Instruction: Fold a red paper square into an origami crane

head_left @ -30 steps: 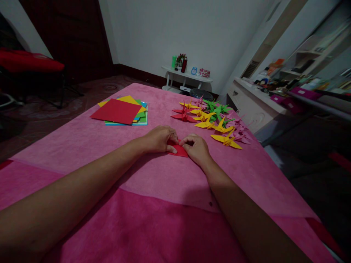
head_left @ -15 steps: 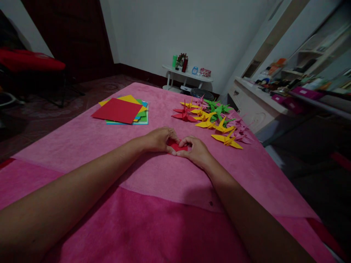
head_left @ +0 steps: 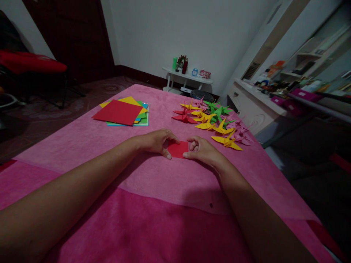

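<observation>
A small folded square of red origami paper (head_left: 178, 149) lies flat on the pink cloth between my two hands. My left hand (head_left: 159, 141) is curled about its left side, thumb at the near corner and a fingertip on the far edge. At the opposite side, my right hand (head_left: 202, 150) has its thumb on the near right corner and its other fingers curled in by the right edge. Folded paper cranes (head_left: 227, 141) in yellow, red, green and pink sit beyond my right hand.
Beyond my left forearm lies a stack of coloured paper sheets (head_left: 118, 112), a red one on top. The pink cloth (head_left: 153, 175) covers the table. A small white shelf table (head_left: 189, 77) stands by the wall, and a cluttered dresser (head_left: 253, 106) is to the right.
My hands have moved apart, and my thumbs have slid from the middle of the near edge to its two corners. More of the red paper now shows.
</observation>
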The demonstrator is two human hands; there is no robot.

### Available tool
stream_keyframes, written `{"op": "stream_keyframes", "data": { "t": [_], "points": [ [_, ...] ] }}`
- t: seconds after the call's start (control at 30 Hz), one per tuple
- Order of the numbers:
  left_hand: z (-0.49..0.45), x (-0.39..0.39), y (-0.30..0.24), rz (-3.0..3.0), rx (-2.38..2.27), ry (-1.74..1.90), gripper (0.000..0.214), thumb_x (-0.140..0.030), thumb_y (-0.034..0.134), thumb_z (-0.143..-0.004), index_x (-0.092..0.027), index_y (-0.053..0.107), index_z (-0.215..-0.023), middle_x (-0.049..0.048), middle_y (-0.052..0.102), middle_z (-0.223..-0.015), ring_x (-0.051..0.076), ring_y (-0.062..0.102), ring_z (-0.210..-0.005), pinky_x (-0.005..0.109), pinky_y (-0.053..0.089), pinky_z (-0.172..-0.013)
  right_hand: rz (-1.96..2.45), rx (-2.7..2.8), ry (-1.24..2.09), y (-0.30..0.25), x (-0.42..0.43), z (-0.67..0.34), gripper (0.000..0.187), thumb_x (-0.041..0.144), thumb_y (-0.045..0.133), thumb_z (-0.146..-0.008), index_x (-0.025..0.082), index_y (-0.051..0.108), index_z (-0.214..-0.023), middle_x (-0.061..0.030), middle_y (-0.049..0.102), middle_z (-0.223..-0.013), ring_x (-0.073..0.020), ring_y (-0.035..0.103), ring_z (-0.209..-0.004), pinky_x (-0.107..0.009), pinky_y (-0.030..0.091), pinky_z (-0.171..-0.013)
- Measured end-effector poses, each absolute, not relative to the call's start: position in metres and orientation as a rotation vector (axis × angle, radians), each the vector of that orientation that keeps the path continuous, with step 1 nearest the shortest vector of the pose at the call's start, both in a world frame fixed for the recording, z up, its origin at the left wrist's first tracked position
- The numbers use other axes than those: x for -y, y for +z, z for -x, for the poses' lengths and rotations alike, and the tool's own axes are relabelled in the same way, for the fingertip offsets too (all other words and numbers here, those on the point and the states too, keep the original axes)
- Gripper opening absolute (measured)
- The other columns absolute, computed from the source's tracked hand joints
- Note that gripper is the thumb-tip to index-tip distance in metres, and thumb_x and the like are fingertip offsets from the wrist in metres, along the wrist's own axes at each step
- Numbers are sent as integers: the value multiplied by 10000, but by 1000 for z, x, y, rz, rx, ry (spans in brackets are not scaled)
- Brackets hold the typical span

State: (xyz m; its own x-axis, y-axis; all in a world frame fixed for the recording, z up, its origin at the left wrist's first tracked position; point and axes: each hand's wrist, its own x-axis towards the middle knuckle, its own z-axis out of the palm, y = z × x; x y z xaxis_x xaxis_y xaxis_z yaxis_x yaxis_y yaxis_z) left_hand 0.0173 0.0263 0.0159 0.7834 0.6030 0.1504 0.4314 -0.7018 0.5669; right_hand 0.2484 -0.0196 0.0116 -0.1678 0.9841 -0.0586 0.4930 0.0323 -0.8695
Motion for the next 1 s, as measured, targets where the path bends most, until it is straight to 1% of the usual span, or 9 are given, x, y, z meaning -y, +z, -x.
{"op": "stream_keyframes", "data": {
  "t": [0.1, 0.27, 0.47, 0.57, 0.67, 0.77, 0.8, 0.87, 1.0],
  "points": [
    [-18, -25, 18, -2475, -763, 432, 656, -357, 836, -566, -202, 631, -1170, 75, 644, -1070, 224, 567, -977, 312, 415, -873, 1505, 1687, 995, 4, 12, -246, 342, 306, 772, -604, 179, 667, -904, 58, 552, -545, -94, 478, -469, -216, 341, -453],
    [-18, -24, 17, -2494, -762, 449, 742, -375, 834, -568, -188, 584, -1241, 83, 622, -1049, 226, 559, -949, 316, 428, -847, 1597, 1580, 768, -8, 4, -242, 134, 264, 744, -606, 198, 658, -686, 43, 568, -516, -94, 465, -456, -216, 322, -458],
    [-16, -26, 12, -2433, -777, 523, 901, -411, 850, -528, -165, 515, -1328, 103, 588, -1084, 224, 541, -953, 334, 441, -851, 1512, 1471, 811, -5, 9, -238, 108, 249, 699, -611, 185, 614, -633, 16, 605, -575, -115, 518, -523, -228, 371, -501],
    [-17, -24, 17, -2226, -822, 589, 864, -415, 837, -548, -156, 532, -1314, 113, 616, -1094, 222, 570, -932, 320, 460, -805, 1395, 1400, 940, 9, 14, -235, 145, 253, 708, -589, 165, 606, -643, 15, 587, -568, -112, 513, -524, -230, 374, -507],
    [-20, -20, 25, -1985, -793, 608, 600, -400, 763, -664, -148, 631, -1193, 91, 677, -988, 193, 603, -829, 283, 466, -712, 1315, 1443, 997, 26, 20, -232, 154, 239, 723, -575, 152, 613, -640, 21, 567, -564, -95, 471, -504, -225, 352, -490],
    [-24, -16, 31, -1885, -761, 532, 306, -392, 713, -715, -116, 731, -844, 40, 656, -696, 136, 556, -601, 232, 403, -545, 1256, 1538, 979, 39, 24, -228, 129, 230, 721, -605, 155, 630, -656, 26, 554, -561, -89, 449, -497, -220, 339, -477],
    [-25, -14, 32, -1866, -780, 531, 281, -390, 710, -714, -110, 718, -733, 23, 617, -613, 114, 514, -532, 219, 357, -494, 1234, 1550, 945, 42, 24, -227, 126, 237, 721, -620, 156, 635, -662, 23, 559, -573, -90, 456, -507, -219, 345, -483],
    [-29, -11, 33, -1805, -874, 627, 289, -381, 726, -692, -106, 677, -614, 4, 565, -535, 86, 448, -458, 209, 282, -444, 1181, 1492, 872, 45, 25, -225, 161, 286, 722, -659, 155, 650, -719, 5, 591, -636, -99, 492, -554, -222, 382, -515],
    [-39, -5, 30, -1419, -1034, 1064, 291, -382, 764, -650, -99, 697, -667, 30, 623, -583, 89, 471, -459, 216, 299, -451, 1090, 1229, 952, 41, 27, -218, 353, 436, 717, -698, 159, 639, -902, -37, 653, -787, -126, 566, -661, -243, 459, -611]
  ]
}}
